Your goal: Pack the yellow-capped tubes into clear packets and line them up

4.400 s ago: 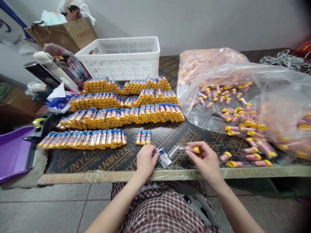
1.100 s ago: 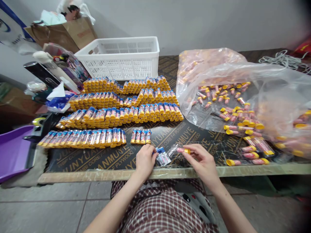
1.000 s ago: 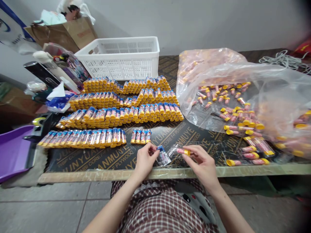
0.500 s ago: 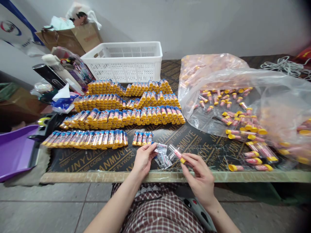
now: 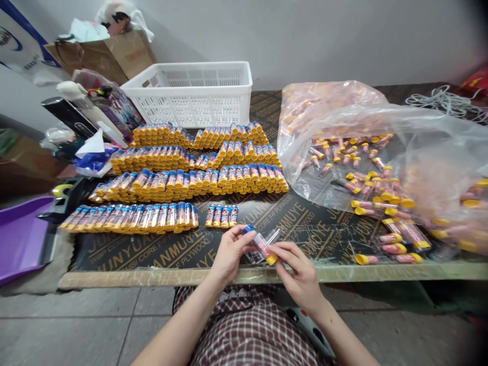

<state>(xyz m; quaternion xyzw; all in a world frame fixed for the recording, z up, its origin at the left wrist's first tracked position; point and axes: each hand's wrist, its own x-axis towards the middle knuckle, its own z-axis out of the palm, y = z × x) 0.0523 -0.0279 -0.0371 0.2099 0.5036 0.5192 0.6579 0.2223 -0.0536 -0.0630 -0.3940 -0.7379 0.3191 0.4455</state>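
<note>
A small clear tube [image 5: 261,244] with a pink printed wrap and a yellow end is held tilted between my hands, just above the table's front edge. My left hand [image 5: 229,254] pinches the blue cap [image 5: 249,229] at the tube's upper end. The thumb and fingers of my right hand [image 5: 297,269] are closed on its lower part, by the yellow end. Behind and beneath the tube lie small clear plastic pieces [image 5: 273,236], partly hidden. Several finished-looking tubes [image 5: 221,216] with blue tops stand in a short row just beyond my left hand.
Stacked rows of blue-and-yellow tubes [image 5: 213,178] fill the table's left and middle. A white basket [image 5: 198,104] stands behind them. On the right, a clear plastic bag [image 5: 305,183] spills loose yellow-ended tubes [image 5: 394,248]. A purple dustpan [image 5: 23,234] is at far left.
My right hand has brought the tube left to my left hand. The blue cap, held apart over the small plastic pieces before, now sits at the tube's upper end.
</note>
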